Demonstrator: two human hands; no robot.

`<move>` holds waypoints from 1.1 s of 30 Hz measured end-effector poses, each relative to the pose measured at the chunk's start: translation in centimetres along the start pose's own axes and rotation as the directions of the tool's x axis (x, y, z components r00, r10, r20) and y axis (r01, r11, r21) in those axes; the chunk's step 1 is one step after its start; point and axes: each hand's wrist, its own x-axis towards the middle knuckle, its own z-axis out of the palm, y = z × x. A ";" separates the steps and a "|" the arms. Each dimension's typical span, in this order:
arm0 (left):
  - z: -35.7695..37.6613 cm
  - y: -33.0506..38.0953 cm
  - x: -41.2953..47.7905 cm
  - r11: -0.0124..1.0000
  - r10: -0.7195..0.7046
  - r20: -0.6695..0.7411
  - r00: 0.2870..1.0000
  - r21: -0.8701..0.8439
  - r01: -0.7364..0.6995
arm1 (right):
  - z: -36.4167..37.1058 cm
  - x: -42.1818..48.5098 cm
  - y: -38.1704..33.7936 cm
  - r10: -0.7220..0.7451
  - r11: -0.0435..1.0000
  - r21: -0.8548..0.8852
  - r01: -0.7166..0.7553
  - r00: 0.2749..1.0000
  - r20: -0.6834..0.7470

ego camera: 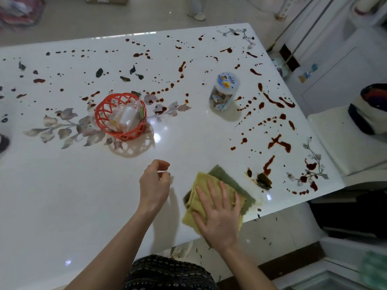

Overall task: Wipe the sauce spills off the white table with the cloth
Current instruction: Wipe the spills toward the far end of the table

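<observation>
My right hand lies flat on the cloth, fingers straight and spread, pressing it down without gripping it. The cloth is folded, yellow on top with a green layer showing at its far edge, and it sits at the near edge of the table, on my right, with one corner hanging just over the edge. My left hand hovers above the tabletop just left of the cloth, fingers loosely curled toward the thumb, with nothing in it that I can see. The surface in front of me and to my left looks white and glossy, while the sauce spills lie beyond and to the right: red-brown drops, dotted trails and thicker streaks run across the far half and down the right side. Just right of the cloth there is a smeared patch with dark scraps lying in it, and more dark scraps sit farther off on the left. A red basket stands in the middle of the table with plastic-wrapped things inside. To its right, well apart, a clear jar with a printed lid stands upright among the drops. Grey flower patterns are printed on the tabletop. A white chair stands by the right edge.
</observation>
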 end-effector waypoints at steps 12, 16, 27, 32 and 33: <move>1.7 -0.3 -1.0 0.995 0.075 0.050 0.996 0.061 -0.078 | -0.5 -0.7 5.6 0.346 0.938 0.054 -0.342 0.930 -0.120; 2.5 -0.6 -1.2 0.981 0.129 0.070 0.989 0.135 -0.138 | 0.4 -1.7 3.9 0.074 0.997 0.025 -0.072 0.993 -0.094; 3.0 -2.1 -0.7 0.664 0.313 0.300 0.901 0.609 -0.434 | 0.3 1.4 1.0 0.031 0.999 0.033 -0.029 0.998 -0.054; 1.8 -3.4 0.3 0.509 0.108 0.420 0.901 0.755 -0.413 | 0.1 6.5 2.9 0.109 0.994 -0.022 -0.111 0.991 -0.074; 1.5 -3.5 0.4 0.506 0.098 0.441 0.892 0.750 -0.426 | 0.1 6.9 2.5 0.178 0.984 -0.014 -0.180 0.980 -0.093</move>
